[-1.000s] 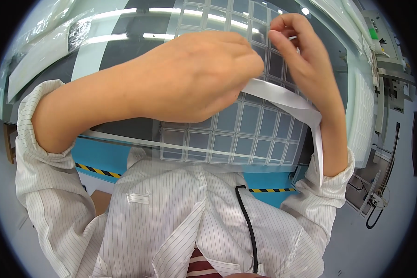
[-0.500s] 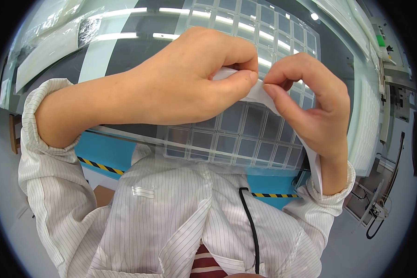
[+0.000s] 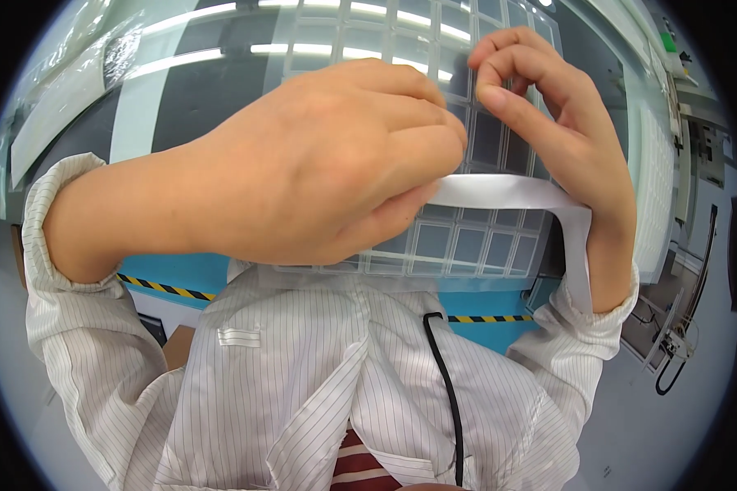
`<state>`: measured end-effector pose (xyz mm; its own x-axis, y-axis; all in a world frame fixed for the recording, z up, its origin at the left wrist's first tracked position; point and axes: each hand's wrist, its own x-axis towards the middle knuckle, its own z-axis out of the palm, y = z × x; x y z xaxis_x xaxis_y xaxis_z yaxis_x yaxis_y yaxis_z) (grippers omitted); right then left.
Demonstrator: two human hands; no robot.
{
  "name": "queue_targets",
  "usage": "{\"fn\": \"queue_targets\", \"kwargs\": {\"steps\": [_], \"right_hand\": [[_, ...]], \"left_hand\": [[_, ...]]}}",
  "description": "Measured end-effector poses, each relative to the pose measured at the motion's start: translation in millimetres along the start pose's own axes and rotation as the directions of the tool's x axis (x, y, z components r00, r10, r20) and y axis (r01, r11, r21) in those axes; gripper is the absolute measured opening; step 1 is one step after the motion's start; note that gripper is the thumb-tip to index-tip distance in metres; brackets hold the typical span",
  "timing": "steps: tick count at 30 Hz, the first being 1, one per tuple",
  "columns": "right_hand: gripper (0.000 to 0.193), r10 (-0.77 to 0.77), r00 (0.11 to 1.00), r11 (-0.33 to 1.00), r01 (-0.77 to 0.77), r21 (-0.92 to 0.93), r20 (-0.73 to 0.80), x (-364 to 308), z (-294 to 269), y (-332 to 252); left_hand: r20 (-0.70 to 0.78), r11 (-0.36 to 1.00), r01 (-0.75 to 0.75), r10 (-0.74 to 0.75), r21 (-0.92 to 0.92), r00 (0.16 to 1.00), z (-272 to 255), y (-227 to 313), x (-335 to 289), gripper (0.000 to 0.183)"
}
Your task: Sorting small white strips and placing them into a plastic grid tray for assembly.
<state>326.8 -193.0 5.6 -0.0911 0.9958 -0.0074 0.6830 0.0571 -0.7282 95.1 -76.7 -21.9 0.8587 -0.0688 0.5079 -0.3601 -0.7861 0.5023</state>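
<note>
My left hand (image 3: 344, 155) is closed on a white strip (image 3: 499, 192), its fingers bunched over the grid. From there the strip, smooth and ribbon-like, runs right, then folds and hangs down along my right wrist. Above it my right hand (image 3: 553, 106) is raised, thumb and fingertip pinched together and apart from the strip's near stretch. What sits in that pinch, if anything, is too small to make out. Under both hands lies a clear grid (image 3: 475, 245) of rectangular compartments, partly hidden by the left hand.
The grid rests on a glass-topped table (image 3: 131, 114) reflecting ceiling lights. Clear plastic wrap (image 3: 123, 49) and a white sheet (image 3: 57, 123) lie at the left. Another pale grid (image 3: 651, 164) is at the right. Metal equipment (image 3: 671, 327) stands on the floor beyond.
My right hand has come off the strip and risen up and away from the left. My left hand has turned over and moved nearer, and a longer length of strip shows between them.
</note>
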Motion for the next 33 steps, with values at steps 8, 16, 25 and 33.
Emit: {"fn": "queue_targets", "kwargs": {"steps": [8,16,25,33], "right_hand": [[0.01,0.037,0.999,0.991,-0.042,0.129,0.039,12,5,-6],[0.007,-0.741,0.6,0.415,0.762,0.498,-0.301,50,48,53],[0.006,0.128,0.99,0.991,-0.125,-0.056,0.065,18,13,-31],[0.005,-0.735,0.606,0.485,0.784,0.387,-0.306,51,49,41]], "left_hand": [[0.187,0.992,-0.004,-0.021,0.128,0.982,-4,-3,-5,0.019],[0.147,0.986,-0.039,0.016,0.16,0.989,-6,-4,-14,0.015],[0.147,0.988,-0.034,0.011,0.149,0.989,-7,-1,-15,0.013],[0.128,0.984,-0.03,0.007,0.173,0.992,-3,-5,-15,0.019]]}}
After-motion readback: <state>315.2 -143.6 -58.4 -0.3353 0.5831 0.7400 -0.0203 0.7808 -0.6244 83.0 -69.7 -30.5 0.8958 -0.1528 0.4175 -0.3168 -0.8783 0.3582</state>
